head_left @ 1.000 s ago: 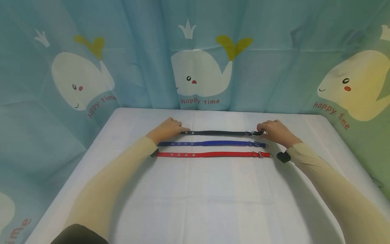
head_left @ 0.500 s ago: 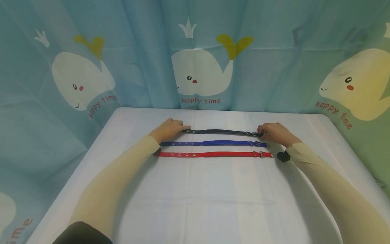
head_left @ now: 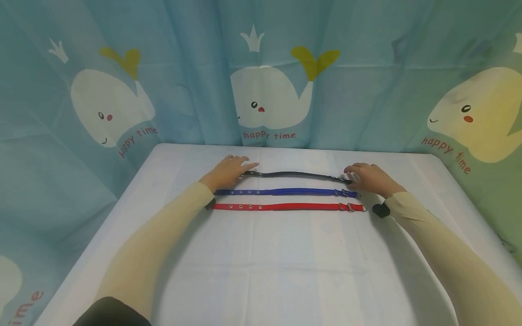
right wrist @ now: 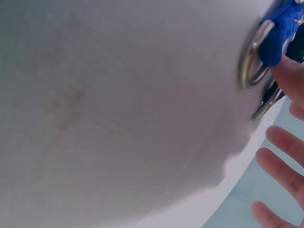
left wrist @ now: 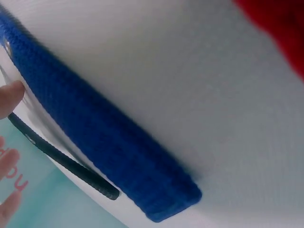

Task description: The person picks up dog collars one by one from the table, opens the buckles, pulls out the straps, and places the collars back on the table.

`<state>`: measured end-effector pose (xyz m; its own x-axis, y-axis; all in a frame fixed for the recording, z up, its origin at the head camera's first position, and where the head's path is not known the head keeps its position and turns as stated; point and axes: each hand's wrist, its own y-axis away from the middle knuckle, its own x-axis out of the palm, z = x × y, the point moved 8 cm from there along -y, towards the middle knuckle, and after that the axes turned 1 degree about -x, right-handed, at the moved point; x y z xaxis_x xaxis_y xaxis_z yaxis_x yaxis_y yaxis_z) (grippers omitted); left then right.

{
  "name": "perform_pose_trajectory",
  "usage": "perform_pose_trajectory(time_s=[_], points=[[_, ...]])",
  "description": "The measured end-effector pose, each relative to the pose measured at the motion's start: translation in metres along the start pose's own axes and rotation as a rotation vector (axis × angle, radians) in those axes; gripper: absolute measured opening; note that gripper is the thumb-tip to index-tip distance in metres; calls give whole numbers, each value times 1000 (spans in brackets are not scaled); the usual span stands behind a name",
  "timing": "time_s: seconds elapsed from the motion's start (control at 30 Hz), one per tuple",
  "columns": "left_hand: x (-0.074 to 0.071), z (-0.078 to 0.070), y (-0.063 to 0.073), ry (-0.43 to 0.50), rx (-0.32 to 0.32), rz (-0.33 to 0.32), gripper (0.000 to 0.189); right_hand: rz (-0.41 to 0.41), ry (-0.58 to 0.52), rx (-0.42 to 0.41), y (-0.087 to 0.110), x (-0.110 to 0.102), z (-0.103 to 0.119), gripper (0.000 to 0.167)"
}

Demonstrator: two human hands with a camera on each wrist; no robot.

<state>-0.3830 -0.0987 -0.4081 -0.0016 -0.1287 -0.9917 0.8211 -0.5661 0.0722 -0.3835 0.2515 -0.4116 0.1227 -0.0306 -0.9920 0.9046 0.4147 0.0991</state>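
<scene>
A black buckle collar (head_left: 293,174) lies across the white table, bowed a little, its right end nearer than its left. Close to its eyeleted left end is my left hand (head_left: 225,173), thumb and fingers spread apart; in the left wrist view the collar (left wrist: 66,159) shows in the gap between them. By the buckle end my right hand (head_left: 372,178) has its fingers apart, and in the right wrist view the thumb (right wrist: 289,78) overlaps the collar ends. In front lie a blue collar (head_left: 302,191) and, nearest, a red collar (head_left: 302,206), roughly parallel.
The white-covered table (head_left: 281,271) stands against a blue curtain (head_left: 195,90) printed with whales. Both sleeved forearms reach in from the sides. The left forearm's cuff passes over the left ends of the blue and red collars.
The black collar's left end has shifted slightly away and its right end slightly nearer, so it now slants. Fingers of both hands have spread off it. The blue and red collars stay put.
</scene>
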Motion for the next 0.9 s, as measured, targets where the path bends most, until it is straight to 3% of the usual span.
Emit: perform_pose_trajectory(time_s=[0.13, 0.33, 0.4, 0.5, 0.63, 0.7, 0.9], points=[[-5, 1, 1, 13, 0, -48, 71, -73, 34, -41, 2, -8, 5, 55], [-27, -1, 3, 10, -12, -224, 73, -287, 117, -143, 7, -34, 24, 64], [-32, -3, 2, -8, -27, -256, 68, -320, 132, -159, 5, -39, 31, 61], [-30, -10, -1, -50, -31, -204, 55, -286, 151, -187, 0, -36, 42, 48], [-10, -18, -4, -107, -13, -29, 44, -169, 178, -231, -5, -17, 51, 35], [-1, -21, -2, -111, 2, 28, 46, -137, 213, -265, -3, -9, 54, 32], [7, -25, 6, -103, 34, 64, 51, -130, 378, -347, 4, -3, 66, 27]])
